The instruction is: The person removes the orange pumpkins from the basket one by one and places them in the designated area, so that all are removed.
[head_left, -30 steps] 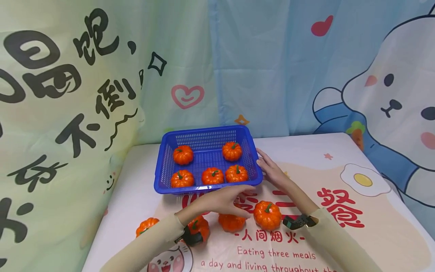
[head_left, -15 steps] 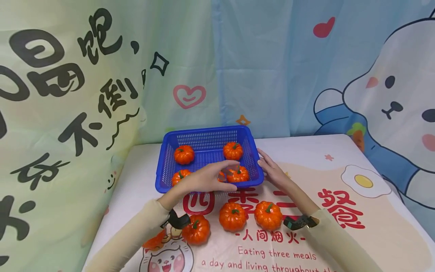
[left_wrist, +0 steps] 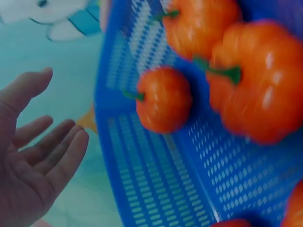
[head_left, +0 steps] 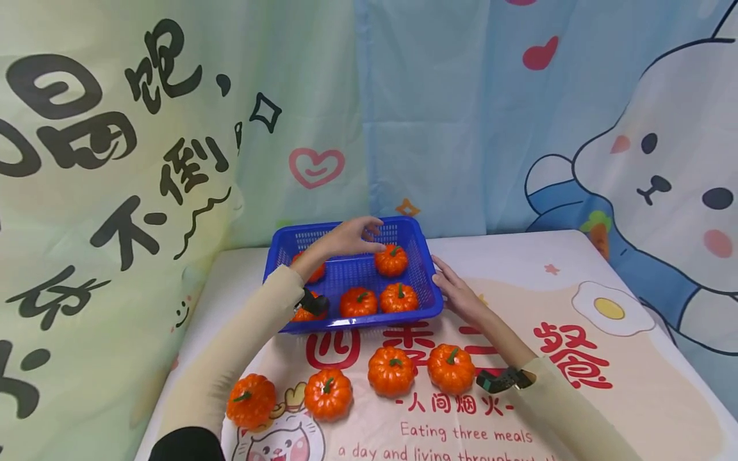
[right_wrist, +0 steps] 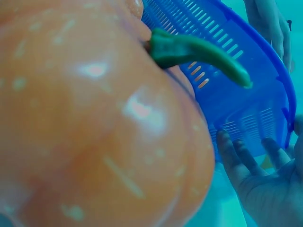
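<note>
A blue plastic basket (head_left: pixel 343 326) holds several orange toy pumpkins with green stems. My left hand (head_left: pixel 352 237) is over the basket's far part, just left of the back right pumpkin (head_left: pixel 391 260). In the left wrist view the left hand (left_wrist: pixel 38 161) has spread, relaxed fingers and holds nothing. The left forearm partly covers two pumpkins at the basket's left. My right hand (head_left: pixel 458 291) rests against the basket's right side, fingers extended; the right wrist view shows those fingers (right_wrist: pixel 232 153) at the blue wall (right_wrist: pixel 277 61).
In front of the basket, a row of pumpkins lies on the printed tablecloth: one at far left (head_left: pixel 252 401), others (head_left: pixel 328 394) toward the right, the last (head_left: pixel 451 369) beside my right wrist. A printed curtain (head_left: pixel 426 160) hangs right behind the table.
My left hand has moved from above the row of pumpkins, over the basket's front rim, to its far side. The right hand stays at the basket's right side.
</note>
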Demonstrator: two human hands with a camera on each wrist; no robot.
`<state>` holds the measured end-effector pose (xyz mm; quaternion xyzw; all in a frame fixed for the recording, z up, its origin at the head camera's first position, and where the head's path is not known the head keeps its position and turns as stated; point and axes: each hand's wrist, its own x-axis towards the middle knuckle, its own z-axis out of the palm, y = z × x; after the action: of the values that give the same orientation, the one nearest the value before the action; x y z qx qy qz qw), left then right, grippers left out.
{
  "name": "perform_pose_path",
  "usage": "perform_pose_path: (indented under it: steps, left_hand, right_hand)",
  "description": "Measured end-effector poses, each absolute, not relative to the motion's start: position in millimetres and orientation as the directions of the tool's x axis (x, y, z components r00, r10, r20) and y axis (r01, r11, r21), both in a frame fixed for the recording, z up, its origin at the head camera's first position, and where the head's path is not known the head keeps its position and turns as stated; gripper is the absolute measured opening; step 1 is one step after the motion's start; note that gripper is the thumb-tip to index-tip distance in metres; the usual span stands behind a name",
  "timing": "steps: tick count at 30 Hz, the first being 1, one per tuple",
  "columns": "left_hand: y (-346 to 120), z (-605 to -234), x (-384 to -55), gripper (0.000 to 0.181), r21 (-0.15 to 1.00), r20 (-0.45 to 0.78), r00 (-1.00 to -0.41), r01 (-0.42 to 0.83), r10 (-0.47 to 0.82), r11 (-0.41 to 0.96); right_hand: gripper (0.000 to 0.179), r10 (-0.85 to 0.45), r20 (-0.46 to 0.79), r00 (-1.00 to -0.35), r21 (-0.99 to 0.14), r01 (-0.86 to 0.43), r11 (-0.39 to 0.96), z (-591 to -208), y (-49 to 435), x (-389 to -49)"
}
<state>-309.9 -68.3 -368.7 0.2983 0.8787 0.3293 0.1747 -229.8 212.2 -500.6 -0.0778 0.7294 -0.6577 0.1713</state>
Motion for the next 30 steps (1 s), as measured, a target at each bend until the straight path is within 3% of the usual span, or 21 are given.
perform_pose_path:
  steps: [7, 16, 30]
  left_hand:
    - [-63, -399, -346, 0.057, 0.673, -0.155, -0.739, 0.407, 0.655, 0.618]
    - [-62, -442, -352, 0.056, 0.646, -0.202, -0.733, 0.398, 0.649, 0.651]
    - [-52, -459, -355, 0.07, 0.559, -0.252, -0.74, 0.415, 0.624, 0.718]
  right_hand:
    - [0.063, -0.346, -0.156, -0.925, -0.985, 0.121, 0.12, -502, 209, -230]
    - [0.062, -0.322, -0.166, -0.932, -0.984, 0.134, 0.119, -504, 213, -232]
    - [0.064, -0.319, -0.161, -0.934, -0.981, 0.115, 0.156, -504, 211, -230]
